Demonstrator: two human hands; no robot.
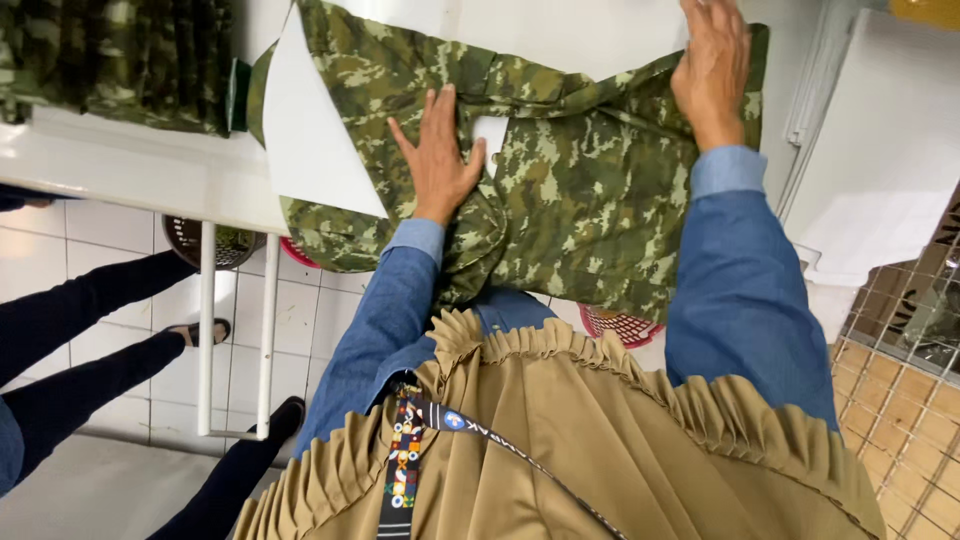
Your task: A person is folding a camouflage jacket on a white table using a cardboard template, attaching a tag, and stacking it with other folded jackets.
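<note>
1. Garment workroom or laundry: camouflage garment (560, 190) spread on white bench (150, 165).
2. More camouflage cloth (120, 60) piled beside it.
3. Plastic baskets (620, 325) underneath; white-tiled floor (110, 235); wire rack (900, 310) alongside.

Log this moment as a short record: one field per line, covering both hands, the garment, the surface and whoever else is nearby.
left hand: flat, fingers spread, pressing on the camouflage garment
right hand: flat on the garment's far right edge
garment: green camouflage cloth, spread over a white board, near edge hanging off the table
surface: white table
second garment: camouflage pile at far left of the table
under table: red basket
bystander: dark-trousered legs on the tiled floor, left
</note>
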